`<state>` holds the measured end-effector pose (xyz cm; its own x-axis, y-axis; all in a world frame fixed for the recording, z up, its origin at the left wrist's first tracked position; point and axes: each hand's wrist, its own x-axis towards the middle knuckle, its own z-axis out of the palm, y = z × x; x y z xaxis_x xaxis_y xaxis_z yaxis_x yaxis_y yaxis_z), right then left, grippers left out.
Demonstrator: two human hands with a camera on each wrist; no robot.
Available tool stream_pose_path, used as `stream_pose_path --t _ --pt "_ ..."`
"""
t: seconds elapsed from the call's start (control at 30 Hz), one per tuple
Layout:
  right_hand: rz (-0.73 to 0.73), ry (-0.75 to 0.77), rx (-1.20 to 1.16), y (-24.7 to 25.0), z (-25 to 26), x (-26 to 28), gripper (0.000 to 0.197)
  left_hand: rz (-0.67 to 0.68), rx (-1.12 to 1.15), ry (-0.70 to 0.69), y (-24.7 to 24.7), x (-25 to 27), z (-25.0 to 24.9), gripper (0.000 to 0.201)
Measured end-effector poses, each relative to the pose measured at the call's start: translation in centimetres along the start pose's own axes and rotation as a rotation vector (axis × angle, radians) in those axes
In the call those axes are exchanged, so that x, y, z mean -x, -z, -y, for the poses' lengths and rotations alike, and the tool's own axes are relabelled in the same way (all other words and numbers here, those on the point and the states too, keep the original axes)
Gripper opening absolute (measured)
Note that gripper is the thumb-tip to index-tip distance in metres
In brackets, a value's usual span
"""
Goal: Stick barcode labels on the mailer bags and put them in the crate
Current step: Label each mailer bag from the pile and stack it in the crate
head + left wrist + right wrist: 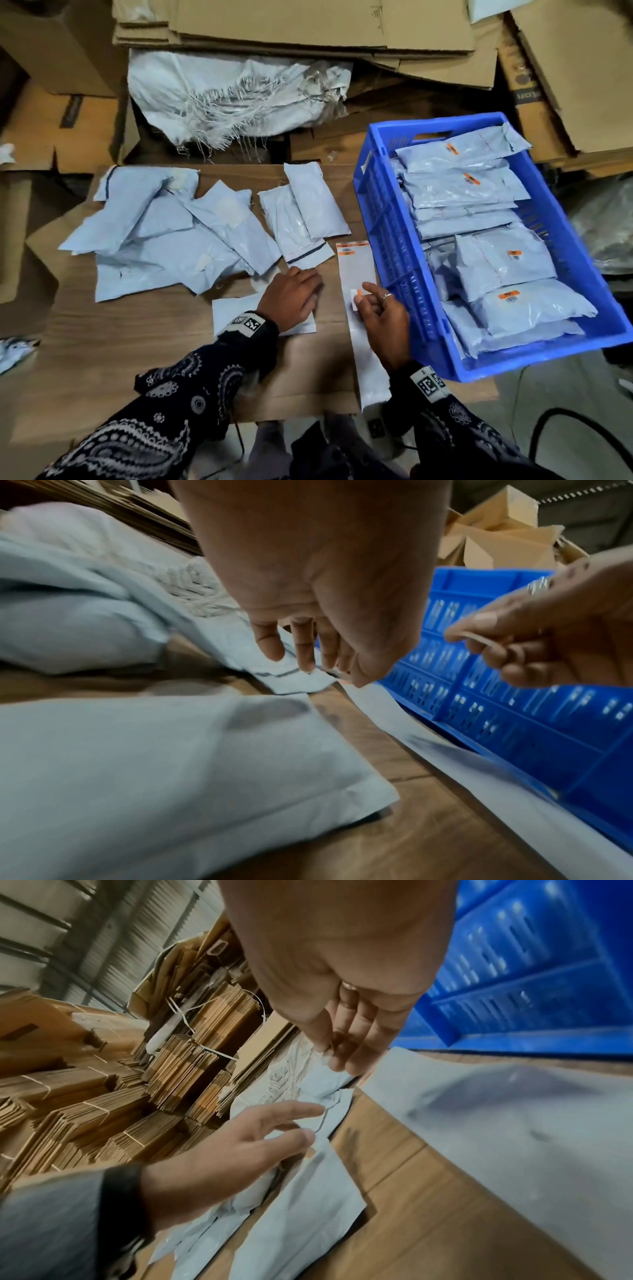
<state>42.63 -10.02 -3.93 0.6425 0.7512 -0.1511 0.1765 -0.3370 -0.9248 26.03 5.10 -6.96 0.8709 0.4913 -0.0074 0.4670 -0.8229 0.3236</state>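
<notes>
My right hand [363, 298] pinches a small orange-and-white barcode label [356, 295] between thumb and forefinger, just above the long white backing strip [356, 270]. Two labels [349, 248] remain at the strip's far end. My left hand [301, 291] is open, fingers spread over the near mailer bag [233, 315] and the table; the left wrist view shows the left fingertips [274, 653] just clear of the surface. A heap of unlabelled pale blue mailer bags [164, 240] lies to the left. The blue crate [394, 240] on the right holds several labelled bags [507, 263].
The wooden table [137, 342] carries everything. Behind it lie a frayed white woven sack [233, 99] and flattened cardboard sheets [308, 27]. Cardboard boxes [582, 85] stand right of the crate. A black cable [548, 428] loops on the floor at bottom right.
</notes>
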Motion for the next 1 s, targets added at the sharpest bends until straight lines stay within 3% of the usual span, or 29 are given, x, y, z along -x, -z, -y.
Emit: stream_pose_path --t 0.2,0.27,0.4,0.6,0.7,0.87,1.0 --pt "0.188 -0.071 0.038 -3.5 -0.7 0.1 0.025 -0.137 0.096 0.276 0.4 9.3 3.8 0.043" --pt "0.204 -0.082 0.070 -4.8 -1.0 0.4 0.017 -0.186 0.107 0.372 0.5 12.2 4.2 0.042" --pt "0.262 -0.042 0.100 -7.6 -0.9 0.9 0.010 -0.174 0.140 0.479 -0.1 15.8 4.6 0.043" --pt "0.373 -0.074 0.195 -11.3 -0.1 1.1 0.006 -0.148 0.167 0.486 -0.7 17.6 4.8 0.041" --pt "0.402 -0.016 0.265 -13.1 0.7 0.7 0.014 -0.111 0.178 0.482 -0.8 17.9 4.8 0.041" --pt "0.520 0.074 0.377 -15.4 1.5 0.3 0.006 -0.075 0.183 0.472 -0.1 18.0 4.6 0.042" --pt "0.536 0.051 0.486 -16.2 1.1 -0.3 0.019 -0.049 0.167 0.444 0.6 17.6 4.7 0.043"
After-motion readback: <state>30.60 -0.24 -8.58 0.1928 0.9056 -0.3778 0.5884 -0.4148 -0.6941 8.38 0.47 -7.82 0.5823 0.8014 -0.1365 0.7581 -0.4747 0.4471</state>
